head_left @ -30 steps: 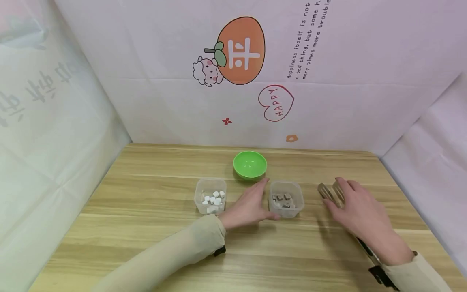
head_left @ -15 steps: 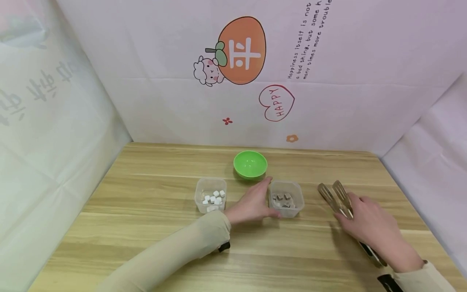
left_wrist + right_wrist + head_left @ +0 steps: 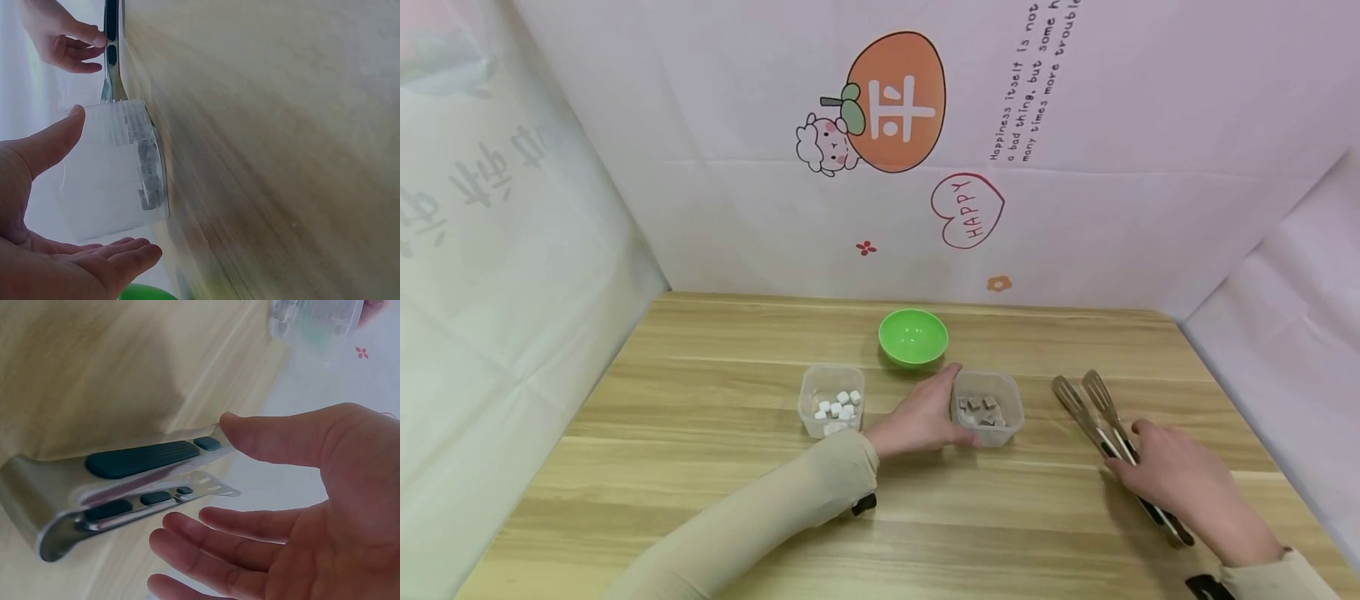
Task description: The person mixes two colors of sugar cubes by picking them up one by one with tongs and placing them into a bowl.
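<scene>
On the wooden table, a clear plastic container (image 3: 1011, 404) holds several grey-brown cubes (image 3: 989, 402). My left hand (image 3: 921, 417) is beside its left wall, thumb and fingers spread to either side; in the left wrist view a gap separates the palm from the container, and I cannot tell whether a fingertip touches it. To the right lie metal tongs (image 3: 1077, 406) with slotted heads and dark green grips (image 3: 147, 459). Over their handles is my right hand (image 3: 1180, 471), its thumb at one arm and its fingers loosely bent, apart from the other arm.
Left of my left hand stands a second clear container (image 3: 808, 396) with several white cubes (image 3: 837, 410). A green bowl (image 3: 913, 335) sits farther back between the two containers. White printed sheets (image 3: 737, 225) wall in the table's back and sides.
My right hand has drawn back along the tongs, from their heads toward the handle end. My left hand has shifted slightly right, closer to the container of grey-brown cubes.
</scene>
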A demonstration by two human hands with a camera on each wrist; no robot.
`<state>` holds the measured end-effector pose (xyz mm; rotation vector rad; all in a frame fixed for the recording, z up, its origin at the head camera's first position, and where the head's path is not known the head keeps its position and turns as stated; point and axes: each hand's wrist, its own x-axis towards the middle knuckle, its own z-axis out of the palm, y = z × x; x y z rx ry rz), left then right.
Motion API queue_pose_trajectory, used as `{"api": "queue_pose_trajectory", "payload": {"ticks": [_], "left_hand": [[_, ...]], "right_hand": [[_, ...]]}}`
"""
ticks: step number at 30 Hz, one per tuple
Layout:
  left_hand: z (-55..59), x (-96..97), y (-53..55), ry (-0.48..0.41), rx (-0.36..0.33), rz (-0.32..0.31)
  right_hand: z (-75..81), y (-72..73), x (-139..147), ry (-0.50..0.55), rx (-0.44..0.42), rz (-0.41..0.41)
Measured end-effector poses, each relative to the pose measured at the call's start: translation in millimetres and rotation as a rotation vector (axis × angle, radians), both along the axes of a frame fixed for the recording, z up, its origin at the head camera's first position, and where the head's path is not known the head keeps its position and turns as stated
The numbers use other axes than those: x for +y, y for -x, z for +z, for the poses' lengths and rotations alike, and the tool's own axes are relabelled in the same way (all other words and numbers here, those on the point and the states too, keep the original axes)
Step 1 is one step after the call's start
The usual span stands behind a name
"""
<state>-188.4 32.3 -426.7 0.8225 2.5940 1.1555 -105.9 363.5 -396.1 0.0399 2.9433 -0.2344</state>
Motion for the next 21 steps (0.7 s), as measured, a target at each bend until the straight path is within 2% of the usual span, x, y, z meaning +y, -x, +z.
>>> {"api": "queue_pose_trajectory", "payload": {"ticks": [5, 13, 21], "left_hand": [[-1.9, 0.5, 1.5, -0.022, 0.003, -0.016], [-3.1, 2.1, 2.9, -0.035, -0.009, -0.019], [-2.0, 3.5, 2.8, -0.049, -0.034, -0.014]], "right_hand": [[-1.5, -0.7, 3.2, 0.03, -0.023, -0.009], [-4.1, -4.2, 3.9, 0.052, -0.009, -0.023], [-6.6, -1.1, 3.9, 0.071, -0.007, -0.027]]}}
